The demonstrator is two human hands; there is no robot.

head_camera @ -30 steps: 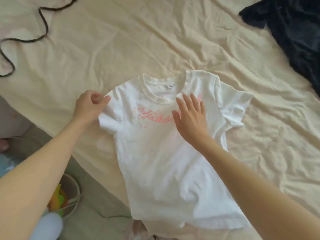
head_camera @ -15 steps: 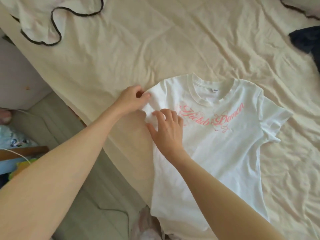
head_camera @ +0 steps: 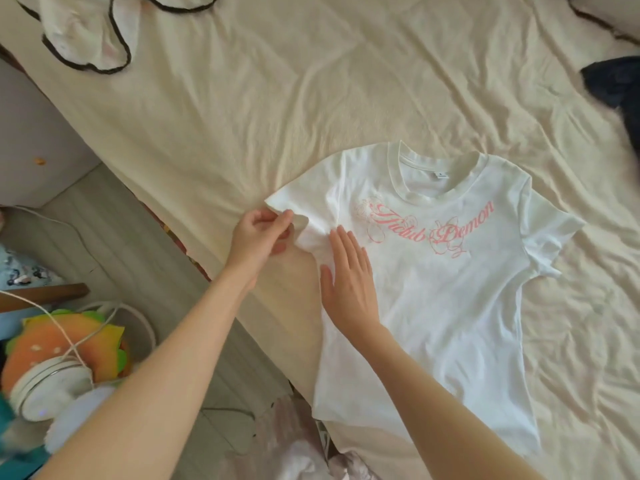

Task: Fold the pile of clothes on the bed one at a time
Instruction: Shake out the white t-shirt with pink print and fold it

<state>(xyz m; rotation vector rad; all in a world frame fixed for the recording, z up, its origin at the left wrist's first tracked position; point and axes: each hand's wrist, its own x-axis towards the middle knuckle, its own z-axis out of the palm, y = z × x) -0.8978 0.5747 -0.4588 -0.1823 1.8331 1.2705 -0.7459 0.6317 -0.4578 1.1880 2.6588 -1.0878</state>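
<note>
A home bedroom: rumpled bed sheet (head_camera: pixel 277 116), clothes, plush toy (head_camera: pixel 62 337).

The white T-shirt (head_camera: pixel 433 306) bears pink script across its chest reading roughly "Tuclub Demon"; its small neck tag is unreadable.

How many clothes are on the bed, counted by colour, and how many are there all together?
White T-shirt with pink lettering, pinched at the sleeve by the left hand and pressed flat by the right hand: 1
White garment with dark trim: 1
Dark navy garment: 1
Total: 3
</note>
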